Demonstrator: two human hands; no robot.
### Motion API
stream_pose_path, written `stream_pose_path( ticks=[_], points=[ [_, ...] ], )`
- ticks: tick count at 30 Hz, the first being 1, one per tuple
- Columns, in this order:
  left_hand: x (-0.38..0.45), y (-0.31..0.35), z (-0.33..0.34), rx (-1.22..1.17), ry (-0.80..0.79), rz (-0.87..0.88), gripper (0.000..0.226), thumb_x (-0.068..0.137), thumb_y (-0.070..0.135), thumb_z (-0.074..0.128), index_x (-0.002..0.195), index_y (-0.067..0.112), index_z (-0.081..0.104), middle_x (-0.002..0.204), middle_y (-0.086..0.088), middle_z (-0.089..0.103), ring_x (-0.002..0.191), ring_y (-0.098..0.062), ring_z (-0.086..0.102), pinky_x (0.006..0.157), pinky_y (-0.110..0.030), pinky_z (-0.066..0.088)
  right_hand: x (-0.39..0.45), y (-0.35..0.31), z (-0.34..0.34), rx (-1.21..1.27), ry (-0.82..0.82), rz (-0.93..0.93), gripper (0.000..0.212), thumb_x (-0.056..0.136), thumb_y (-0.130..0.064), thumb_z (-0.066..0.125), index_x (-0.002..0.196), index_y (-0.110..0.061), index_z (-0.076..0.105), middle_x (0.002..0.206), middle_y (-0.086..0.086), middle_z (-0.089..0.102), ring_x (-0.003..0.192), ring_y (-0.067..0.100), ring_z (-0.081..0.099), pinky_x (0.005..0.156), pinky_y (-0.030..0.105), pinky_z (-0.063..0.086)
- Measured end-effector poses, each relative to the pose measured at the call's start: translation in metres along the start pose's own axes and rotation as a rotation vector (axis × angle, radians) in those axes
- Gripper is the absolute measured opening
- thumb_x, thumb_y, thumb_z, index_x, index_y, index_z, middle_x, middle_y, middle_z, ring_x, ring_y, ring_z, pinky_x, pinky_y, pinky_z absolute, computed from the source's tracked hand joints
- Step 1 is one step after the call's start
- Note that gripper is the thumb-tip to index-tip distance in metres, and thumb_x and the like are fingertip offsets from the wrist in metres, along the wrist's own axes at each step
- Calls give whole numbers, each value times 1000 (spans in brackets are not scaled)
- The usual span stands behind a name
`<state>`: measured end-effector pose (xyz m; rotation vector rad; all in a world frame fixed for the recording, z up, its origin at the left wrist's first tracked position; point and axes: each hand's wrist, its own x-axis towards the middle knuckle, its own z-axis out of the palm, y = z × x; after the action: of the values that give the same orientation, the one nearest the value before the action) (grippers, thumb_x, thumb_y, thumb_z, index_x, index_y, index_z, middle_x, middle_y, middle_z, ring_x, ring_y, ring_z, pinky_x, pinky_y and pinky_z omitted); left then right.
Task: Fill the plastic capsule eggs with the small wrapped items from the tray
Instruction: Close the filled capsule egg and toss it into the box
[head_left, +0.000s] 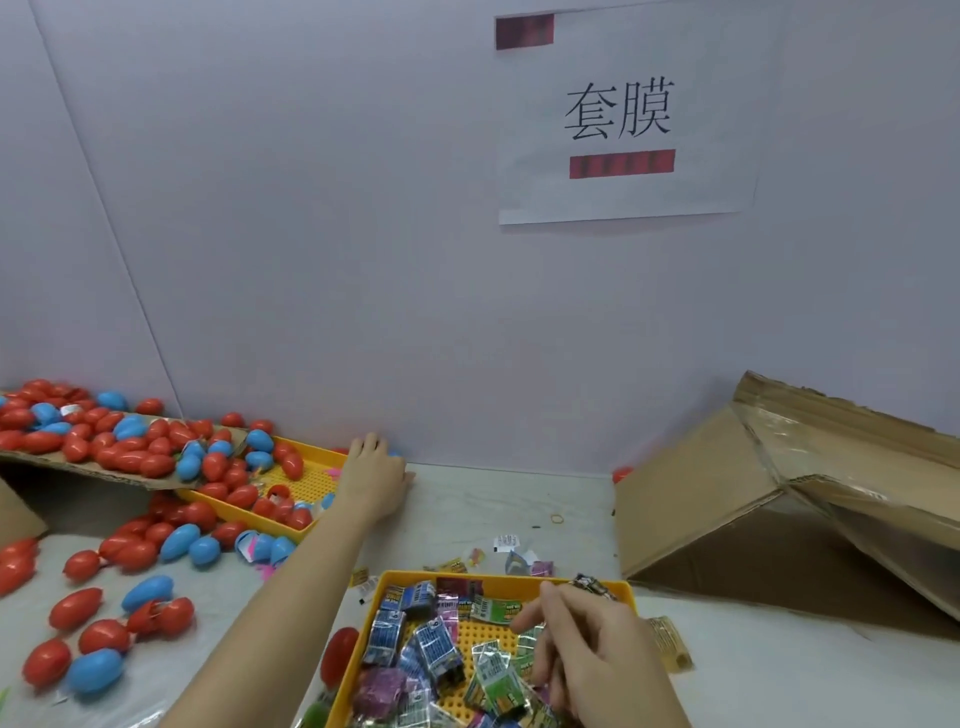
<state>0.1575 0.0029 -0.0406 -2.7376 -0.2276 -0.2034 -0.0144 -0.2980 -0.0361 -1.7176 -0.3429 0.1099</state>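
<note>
My right hand (582, 649) is in the near yellow tray (498, 581), its fingers curled down into the pile of small wrapped items (431, 649) and pinching a green one. A dark packet (592, 586) shows just past its knuckles at the tray's far rim. My left hand (374, 478) is stretched far out to the wall, beside the right corner of the far yellow tray (311, 447). It lies over a blue capsule egg (396, 453) of which only a sliver shows. The fingertips are hidden, so the grip is unclear.
Red and blue capsule eggs (130, 447) cover a cardboard sheet at the left, spilling into the far tray and over the table (98, 670). A collapsed cardboard box (753, 509) lies at the right. Loose packets (519, 561) and a rubber band (557, 517) lie behind the near tray.
</note>
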Motion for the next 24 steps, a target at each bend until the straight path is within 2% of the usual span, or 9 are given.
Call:
stream_pose_path(
  ticks=[4, 6, 9, 11, 14, 16, 18, 20, 24],
  points=[
    [-5, 2, -1, -82, 101, 27, 33, 107, 25, 39, 127, 17, 64, 129, -7, 54, 122, -28, 45, 106, -36, 33, -1, -4, 0, -20, -3, 16, 42, 105, -35, 46, 80, -17, 73, 57, 6, 65, 45, 14, 53, 52, 22, 46],
    [-15, 3, -9, -203, 203, 53, 27, 104, 25, 51, 128, 19, 62, 128, -5, 52, 119, -27, 48, 103, -35, 32, -3, -4, -2, -38, -7, 5, 41, 106, -34, 45, 81, -16, 73, 58, 5, 66, 45, 13, 53, 52, 21, 46],
    [-45, 9, -33, -615, 461, 61, 29, 91, 28, 74, 114, 16, 61, 112, -5, 55, 101, -26, 55, 86, -36, 32, -4, -2, -3, -75, 6, -31, 36, 107, -30, 46, 86, -17, 73, 60, 5, 67, 47, 12, 55, 53, 25, 49],
    [-81, 17, -55, -895, 555, 48, 28, 90, 25, 77, 103, 16, 54, 98, 1, 55, 87, -20, 54, 78, -35, 35, -5, -2, -4, -144, 40, -62, 26, 106, -25, 51, 90, -21, 71, 65, 4, 70, 50, 12, 59, 57, 28, 54],
    [-146, 33, -80, -1293, 561, 12, 27, 94, 25, 72, 98, 18, 46, 85, 1, 55, 77, -13, 54, 67, -29, 46, -9, 2, -1, -379, 114, -140, 14, 101, -18, 61, 94, -28, 68, 69, -2, 69, 61, 8, 64, 60, 19, 51],
    [-186, 41, -92, -1485, 538, 4, 29, 91, 34, 72, 102, 25, 46, 90, 1, 61, 83, -14, 63, 71, -21, 52, -12, 1, 5, -564, 89, -205, 8, 96, -23, 70, 96, -30, 68, 76, -10, 64, 71, 5, 60, 65, 12, 45],
    [-217, 47, -94, -1564, 490, 34, 31, 87, 38, 76, 105, 31, 51, 94, 12, 65, 90, -10, 68, 74, -16, 54, -15, 0, 11, -675, 20, -197, 8, 89, -34, 78, 94, -31, 72, 87, -14, 58, 74, 2, 56, 66, 9, 41],
    [-236, 51, -88, -1560, 449, 95, 28, 87, 30, 79, 107, 28, 59, 97, 17, 67, 94, -8, 69, 76, -17, 56, -16, -4, 11, -703, -21, -154, 13, 82, -39, 84, 85, -31, 74, 83, -13, 57, 73, 0, 55, 64, 9, 41],
    [-245, 49, -77, -1393, 418, 175, 30, 88, 8, 77, 109, 27, 68, 108, 14, 65, 98, -12, 64, 82, -30, 57, -16, -7, 9, -685, -69, -94, 9, 84, -27, 84, 86, -26, 75, 76, -11, 66, 68, 1, 59, 62, 9, 44]
  ],
)
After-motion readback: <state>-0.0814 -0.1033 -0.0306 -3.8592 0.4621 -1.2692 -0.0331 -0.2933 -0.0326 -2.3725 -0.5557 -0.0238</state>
